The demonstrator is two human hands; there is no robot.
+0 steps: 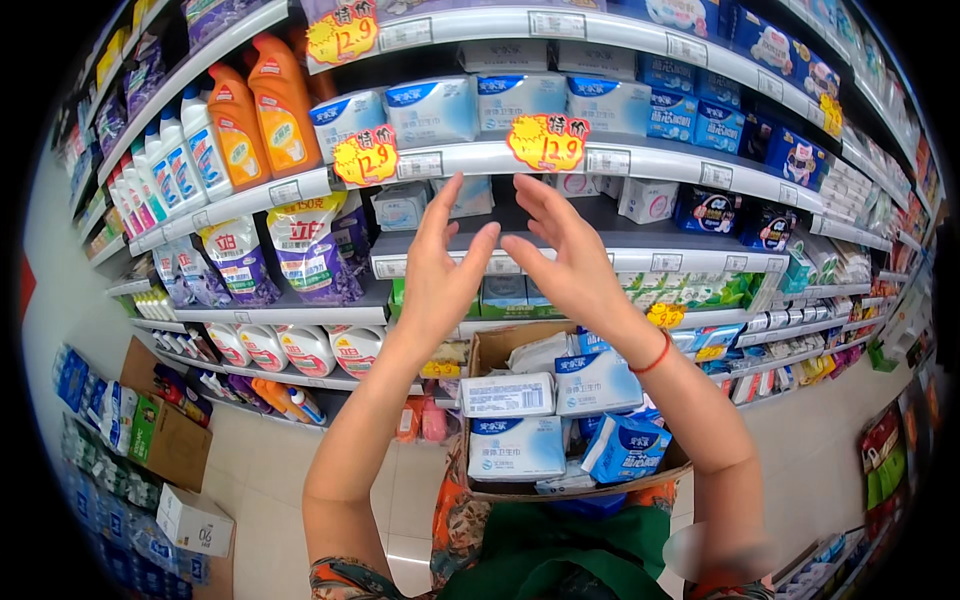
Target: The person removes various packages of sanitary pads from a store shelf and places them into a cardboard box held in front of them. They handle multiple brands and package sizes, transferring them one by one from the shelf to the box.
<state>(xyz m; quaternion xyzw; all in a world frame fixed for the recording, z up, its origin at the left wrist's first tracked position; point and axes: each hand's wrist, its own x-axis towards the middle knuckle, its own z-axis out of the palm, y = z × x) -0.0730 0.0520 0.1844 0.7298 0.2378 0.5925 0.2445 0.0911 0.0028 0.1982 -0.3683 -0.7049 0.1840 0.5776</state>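
My left hand (448, 259) and my right hand (566, 255) are raised before the store shelf, fingers apart, with nothing held in either. Their fingertips come up to the price-tag edge (480, 161) of a shelf. Above that edge stand white and blue packs of sanitary pads (431, 109). On the shelf below, a light blue pack (463, 196) shows just behind my left fingers. Beneath my wrists, an open cardboard box (491, 345) holds several sanitary pad packs, among them a white and blue pack (517, 450) and a darker blue pack (628, 448).
Orange cleaner bottles (281, 112) and laundry detergent bags (311, 244) stand at the left of the shelving. A green-sided carton (169, 442) and a white box (193, 520) are at the lower left. More shelving with packaged goods curves round on the right.
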